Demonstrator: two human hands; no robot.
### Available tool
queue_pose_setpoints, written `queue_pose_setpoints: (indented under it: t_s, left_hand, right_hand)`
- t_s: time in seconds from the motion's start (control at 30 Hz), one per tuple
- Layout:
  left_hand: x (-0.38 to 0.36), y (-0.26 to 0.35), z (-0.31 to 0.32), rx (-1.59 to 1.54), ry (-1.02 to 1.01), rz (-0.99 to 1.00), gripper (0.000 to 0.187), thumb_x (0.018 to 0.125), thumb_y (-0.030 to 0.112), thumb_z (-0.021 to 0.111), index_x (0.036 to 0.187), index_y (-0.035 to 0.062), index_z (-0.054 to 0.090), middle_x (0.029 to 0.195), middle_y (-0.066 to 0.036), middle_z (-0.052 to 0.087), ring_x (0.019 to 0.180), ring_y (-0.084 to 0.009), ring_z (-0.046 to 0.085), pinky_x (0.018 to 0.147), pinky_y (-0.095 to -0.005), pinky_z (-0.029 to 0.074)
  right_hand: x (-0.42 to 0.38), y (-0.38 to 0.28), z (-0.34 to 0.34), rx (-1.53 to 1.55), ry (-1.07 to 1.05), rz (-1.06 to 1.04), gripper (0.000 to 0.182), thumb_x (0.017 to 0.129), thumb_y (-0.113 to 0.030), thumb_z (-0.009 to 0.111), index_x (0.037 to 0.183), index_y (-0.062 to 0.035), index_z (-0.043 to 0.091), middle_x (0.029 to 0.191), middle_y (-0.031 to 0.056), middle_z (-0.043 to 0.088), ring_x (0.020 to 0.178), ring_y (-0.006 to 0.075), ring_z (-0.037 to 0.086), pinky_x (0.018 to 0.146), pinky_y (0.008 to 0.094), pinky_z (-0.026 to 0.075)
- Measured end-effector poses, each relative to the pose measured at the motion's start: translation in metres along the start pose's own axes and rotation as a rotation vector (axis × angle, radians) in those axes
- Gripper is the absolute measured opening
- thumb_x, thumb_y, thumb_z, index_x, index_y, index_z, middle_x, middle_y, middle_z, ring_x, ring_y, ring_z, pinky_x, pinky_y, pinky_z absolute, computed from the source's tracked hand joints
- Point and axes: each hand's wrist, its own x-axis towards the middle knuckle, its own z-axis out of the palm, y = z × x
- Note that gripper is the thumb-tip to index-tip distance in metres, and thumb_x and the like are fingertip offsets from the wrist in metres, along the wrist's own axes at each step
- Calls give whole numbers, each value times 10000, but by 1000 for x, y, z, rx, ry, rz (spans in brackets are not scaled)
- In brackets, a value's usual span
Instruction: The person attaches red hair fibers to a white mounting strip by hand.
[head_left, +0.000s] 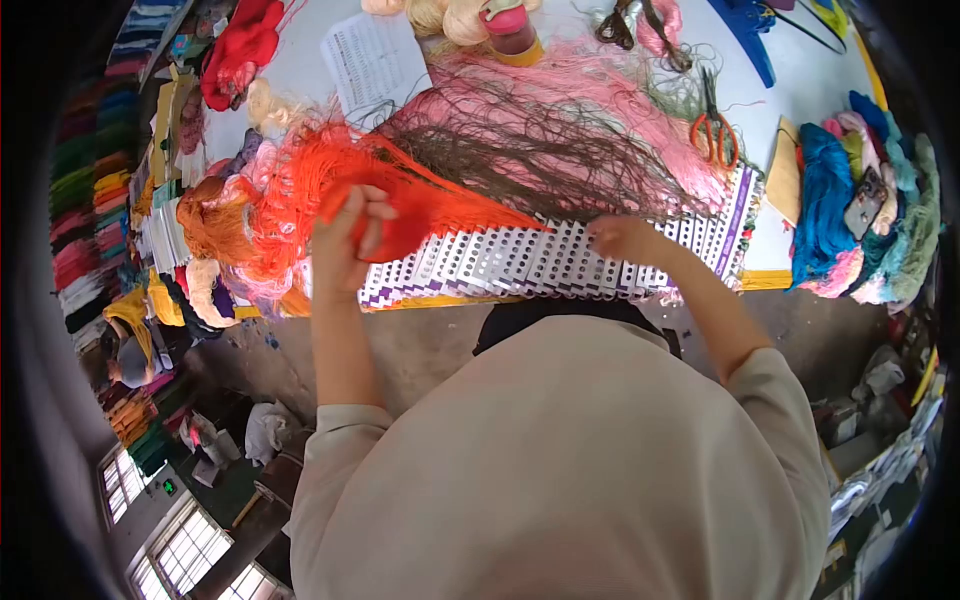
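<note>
"Where is the orange-red thread bundle (400,205) in relation to the grip?"

"The left hand (358,225) has its fingers curled around it at the wide, bunched part. Loose strands fan out above and to the left of that hand, and the rest narrows rightward to a point over the punched white cards (500,262)."

"And the right hand (622,241)?"

"Its fingers are bent, just beside the narrow tip of the bundle. I can't tell whether a fine strand is pinched there, or how far the fingertips are closed."

"What are the cards like?"

"They lie in overlapping rows along the near edge of the white table (790,95), dotted with dark holes, with purple showing along some edges."

"What lies beyond the hands?"

"Dark brown threads (520,150) spread across pink threads (590,85). The orange-handled scissors (714,138) lie to the right, near the far right end of those threads. A printed sheet (372,62) is on the far left part, and a container with a pink lid (512,38) stands by the pale yarn skeins (462,20)."

"At the right end?"

"A blue yarn skein (824,190) beside a brown card (785,170)."
</note>
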Motion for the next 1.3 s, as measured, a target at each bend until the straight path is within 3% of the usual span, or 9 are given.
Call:
queue_pose_setpoints:
  t_s: [0.13,0.27,0.43,0.47,0.57,0.67,0.8,1.17,1.3]
  left_hand:
    - [-5,-26,47,142,-80,102,282,960,238,582,1006,-35,632,989,-143,686,908,-227,696,709,-290,501]
    - [-16,-32,76,43,-252,139,345,959,241,579,1068,-84,615,1058,-207,669,946,-278,686,874,-364,521]
    - [-23,-39,98,-362,-332,0,486,969,291,556,1268,-86,492,1233,-236,594,1158,-304,585,976,-407,481]
    - [-22,-41,98,-400,-375,-24,515,993,333,484,1324,-60,444,1366,-235,489,1304,-353,451,1054,-476,403]
    - [-21,-39,104,-533,-386,-23,570,992,396,454,1347,-48,414,1430,-198,429,1351,-344,386,1092,-503,350]
    - [-28,-33,108,-559,-397,-26,543,985,350,498,1368,-28,421,1406,-174,464,1317,-271,433,1070,-478,391]
    - [-36,-27,105,-419,-508,18,592,988,362,494,1392,-62,401,1383,-165,484,1276,-245,476,1061,-367,389]
    - [-50,-3,67,-415,-523,46,417,1012,266,477,1278,-52,518,1219,-126,594,1104,-188,574,927,-329,481]
    - [-63,2,67,-97,-435,275,403,1020,241,466,1297,-47,517,1217,-108,597,1106,-169,563,946,-307,462]
  right_hand:
    - [39,16,-47,271,225,-17,585,896,-74,593,1439,-80,376,981,56,658,911,130,599,829,284,480]
    - [37,-2,-73,669,435,-130,630,890,-58,606,1460,-81,336,1138,72,613,978,152,590,884,266,451]
    - [26,-14,-67,392,897,-117,382,876,-123,653,1231,-34,545,927,33,612,796,103,570,667,249,463]
    - [21,-33,-61,641,829,-214,228,873,-142,663,1076,-56,607,826,3,590,671,76,533,559,226,408]
    - [-13,-112,-30,971,527,-181,105,876,-157,671,940,-85,629,713,-26,562,546,63,483,493,205,366]
    - [-37,-181,1,928,380,-228,162,886,-168,672,1028,-94,652,793,-31,619,640,39,518,554,189,394]
    - [-41,-216,24,849,363,-275,107,884,-130,669,974,-75,659,846,-37,621,718,39,515,604,198,399]
    - [-45,-250,48,1135,373,-308,130,941,-170,614,1008,-58,610,834,-10,637,704,38,537,615,187,401]
    - [-43,-267,64,962,461,-312,106,923,-138,636,993,-59,629,857,-22,632,719,35,530,623,188,403]
